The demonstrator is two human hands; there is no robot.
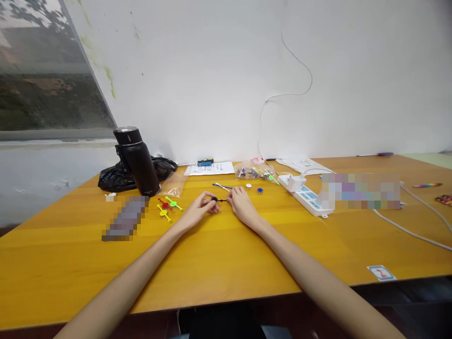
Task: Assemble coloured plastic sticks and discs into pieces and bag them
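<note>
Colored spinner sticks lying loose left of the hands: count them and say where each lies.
3: red stick, green stick right of it, yellow stick nearest the table edge, all beside the left hand. More may be hidden in the bag.

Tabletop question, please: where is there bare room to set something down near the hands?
The wooden table is bare along its near edge, between both forearms and outside them. It is crowded beyond the left hand and right hand: coloured plastic pieces, black flask, power strip.
</note>
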